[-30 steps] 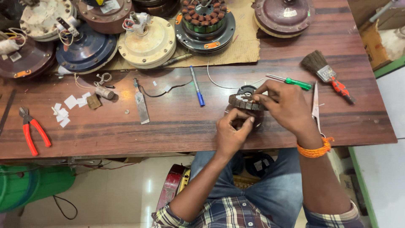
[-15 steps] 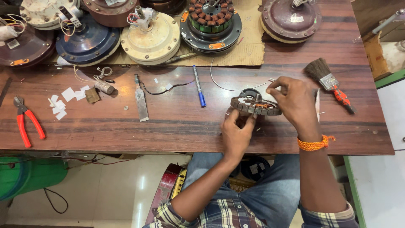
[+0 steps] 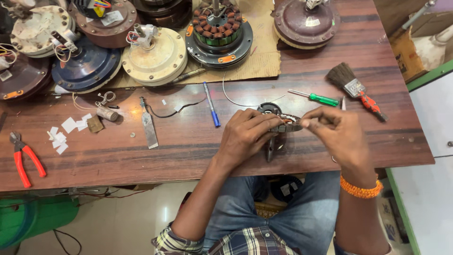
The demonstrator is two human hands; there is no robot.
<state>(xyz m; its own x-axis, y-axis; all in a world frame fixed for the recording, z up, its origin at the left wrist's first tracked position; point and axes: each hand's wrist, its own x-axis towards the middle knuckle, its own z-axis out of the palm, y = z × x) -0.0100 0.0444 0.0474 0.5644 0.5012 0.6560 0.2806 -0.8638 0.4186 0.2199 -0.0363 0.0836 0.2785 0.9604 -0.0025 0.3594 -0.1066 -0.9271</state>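
Observation:
A small round motor stator (image 3: 278,118), dark with metal teeth and copper winding, rests on the wooden table (image 3: 188,146) near its front edge. My left hand (image 3: 247,134) covers its left side and grips it. My right hand (image 3: 335,132), with an orange bead bracelet at the wrist, pinches the stator's right rim with thumb and fingertips. A thin wire runs from the stator toward the back of the table. Most of the stator is hidden under my fingers.
Several ceiling fan motors (image 3: 155,54) stand along the back on cardboard. On the table lie a blue pen (image 3: 211,111), a green screwdriver (image 3: 318,98), a paintbrush (image 3: 351,85), red pliers (image 3: 23,158), a flat metal blade (image 3: 148,125) and paper scraps (image 3: 61,134).
The view has shifted and closed in. My left hand came up from the front edge onto the stator's left side; my right hand slid to its right rim.

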